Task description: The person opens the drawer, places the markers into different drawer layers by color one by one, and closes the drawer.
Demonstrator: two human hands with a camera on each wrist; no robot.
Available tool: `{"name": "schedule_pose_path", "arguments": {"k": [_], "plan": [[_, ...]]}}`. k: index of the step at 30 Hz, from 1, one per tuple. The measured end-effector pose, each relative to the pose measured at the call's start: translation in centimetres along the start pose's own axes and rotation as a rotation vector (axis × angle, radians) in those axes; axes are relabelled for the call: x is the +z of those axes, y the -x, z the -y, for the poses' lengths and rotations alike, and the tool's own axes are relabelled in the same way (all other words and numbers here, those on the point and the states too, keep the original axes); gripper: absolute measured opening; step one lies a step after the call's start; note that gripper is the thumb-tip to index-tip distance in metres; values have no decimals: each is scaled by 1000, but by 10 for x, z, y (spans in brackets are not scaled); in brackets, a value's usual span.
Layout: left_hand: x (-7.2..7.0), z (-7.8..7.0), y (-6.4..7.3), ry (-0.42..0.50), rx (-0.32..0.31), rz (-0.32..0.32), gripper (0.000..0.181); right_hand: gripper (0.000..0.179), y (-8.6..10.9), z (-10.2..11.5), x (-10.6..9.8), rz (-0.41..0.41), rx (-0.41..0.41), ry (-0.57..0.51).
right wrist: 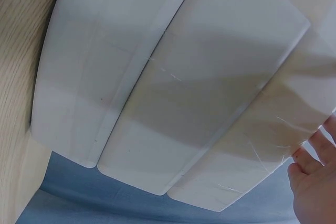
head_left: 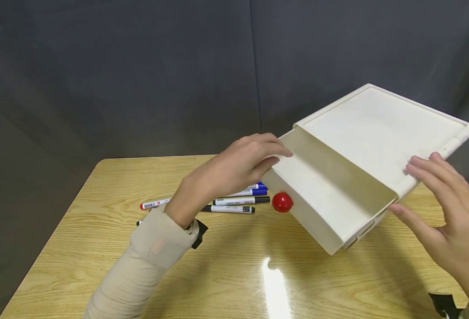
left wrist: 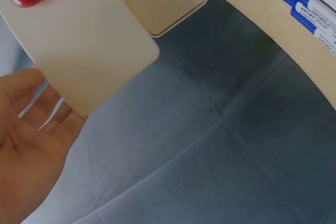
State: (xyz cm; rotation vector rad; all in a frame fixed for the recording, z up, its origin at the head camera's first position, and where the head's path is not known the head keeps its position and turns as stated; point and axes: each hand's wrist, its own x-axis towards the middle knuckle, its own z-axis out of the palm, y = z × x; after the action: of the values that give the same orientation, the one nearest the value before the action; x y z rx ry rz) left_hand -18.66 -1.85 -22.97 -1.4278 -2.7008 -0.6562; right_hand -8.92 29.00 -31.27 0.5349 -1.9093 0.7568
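A white cabinet [head_left: 386, 133] of stacked drawers stands on the table, its top drawer [head_left: 318, 181] pulled part way out. A shiny red knob [head_left: 282, 202] sits on that drawer's front. My left hand [head_left: 242, 161] holds the far end of the drawer front; in the left wrist view, fingers [left wrist: 44, 106] pass behind the panel. My right hand [head_left: 450, 208] rests along the cabinet's right top edge, fingers spread and mostly straight, thumb near the front corner. Three tiers show on the cabinet's side [right wrist: 194, 72] in the right wrist view. The drawer's visible inside holds nothing.
Several whiteboard markers [head_left: 234, 209] with blue, black and red ends lie on the wooden table [head_left: 111, 230], partly hidden behind my left forearm. A dark grey curtain [head_left: 146, 79] hangs behind the table.
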Motion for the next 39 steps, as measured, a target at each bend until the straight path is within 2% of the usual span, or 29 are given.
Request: {"name": "schedule_pose_path", "arguments": {"k": [8, 16, 24, 30, 39], "plan": [[0, 10, 10, 36, -7, -118, 32, 74, 0, -1, 1, 2, -1, 6], [0, 19, 19, 73, -9, -190, 31, 74, -1, -2, 1, -2, -2, 4], [1, 27, 28, 115, -20, -224, 30, 75, 0, -3, 0, -3, 5, 8], [1, 30, 33, 110, -54, -225, 31, 75, 0, -4, 0, 0, 4, 11], [5, 39, 39, 124, -65, -245, 31, 74, -1, -1, 0, 1, 1, 9]]}}
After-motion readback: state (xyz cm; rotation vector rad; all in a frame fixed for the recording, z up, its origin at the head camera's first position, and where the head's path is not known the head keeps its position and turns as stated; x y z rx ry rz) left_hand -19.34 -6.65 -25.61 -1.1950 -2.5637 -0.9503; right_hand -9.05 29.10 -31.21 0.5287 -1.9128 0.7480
